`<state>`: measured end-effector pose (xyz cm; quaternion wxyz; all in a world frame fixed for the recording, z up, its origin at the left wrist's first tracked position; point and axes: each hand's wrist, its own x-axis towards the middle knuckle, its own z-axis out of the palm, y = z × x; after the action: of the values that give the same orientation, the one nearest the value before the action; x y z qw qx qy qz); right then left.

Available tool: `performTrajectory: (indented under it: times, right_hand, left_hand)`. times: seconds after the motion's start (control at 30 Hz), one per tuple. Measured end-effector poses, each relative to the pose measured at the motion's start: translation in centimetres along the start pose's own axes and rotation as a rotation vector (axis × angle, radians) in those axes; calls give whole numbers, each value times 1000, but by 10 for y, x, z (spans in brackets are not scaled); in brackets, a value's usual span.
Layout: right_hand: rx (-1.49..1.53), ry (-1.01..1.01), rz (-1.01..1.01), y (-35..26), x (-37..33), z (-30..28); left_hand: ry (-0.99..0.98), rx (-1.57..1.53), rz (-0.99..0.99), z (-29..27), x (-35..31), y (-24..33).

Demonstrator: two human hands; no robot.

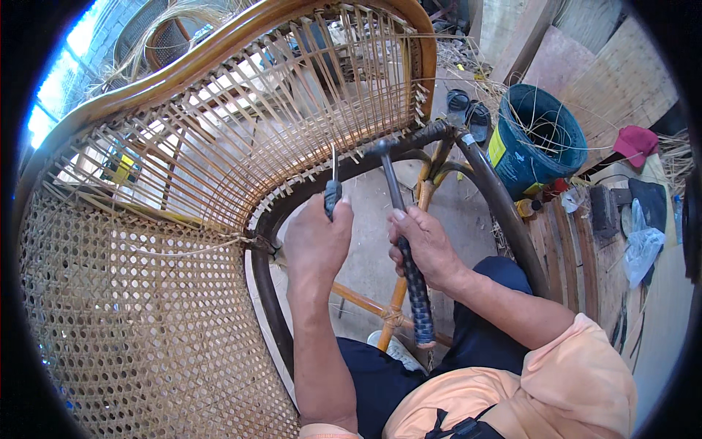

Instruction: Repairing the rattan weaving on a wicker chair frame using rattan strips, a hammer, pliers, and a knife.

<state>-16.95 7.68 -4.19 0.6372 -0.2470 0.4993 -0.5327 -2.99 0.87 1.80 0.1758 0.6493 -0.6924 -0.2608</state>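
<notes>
My left hand (313,238) is closed around the dark handle of an awl (333,192), its thin metal shaft pointing up at the row of cane ends along the dark inner rail. In my right hand (428,245) is a hammer (393,186) with a dark, braided-looking grip. Its head lies near that rail, to the right of the awl's tip. Both hands work over a curved rattan chair frame (274,318). Open cane strands (212,150) span its upper part. Finished-looking woven cane mesh (139,314) fills the lower left.
A dark teal bucket (537,172) with loose cane strips stands at the right. Beyond it lie a red cap (635,145), a clear plastic bag (643,252) and wooden boards (629,80). Dark sandals (468,110) rest on the floor. Rattan legs cross below my hands.
</notes>
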Motion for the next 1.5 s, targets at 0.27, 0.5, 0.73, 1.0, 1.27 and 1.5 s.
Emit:
performTrajectory:
  times: [0.27, 0.5, 0.73, 1.0, 1.27, 1.5]
  right_hand:
    - [-749, -244, 260, 58, 28, -1]
    - [-1592, -495, 12, 146, 103, -30]
    - [-1821, -811, 341, 137, 98, -30]
    - [-324, -286, -53, -1, 59, 42]
    - [-776, -225, -560, -65, 32, 64]
    - [-1129, -142, -572, -101, 20, 127]
  left_hand:
    - [113, -182, 54, 8, 4, -17]
    - [274, -377, 202, 19, 12, -24]
    - [290, -819, 114, 15, 13, -26]
    - [132, -1249, 139, 12, 13, -33]
    - [136, -1511, 36, 5, 21, -33]
    - [248, -1584, -34, 5, 24, -49]
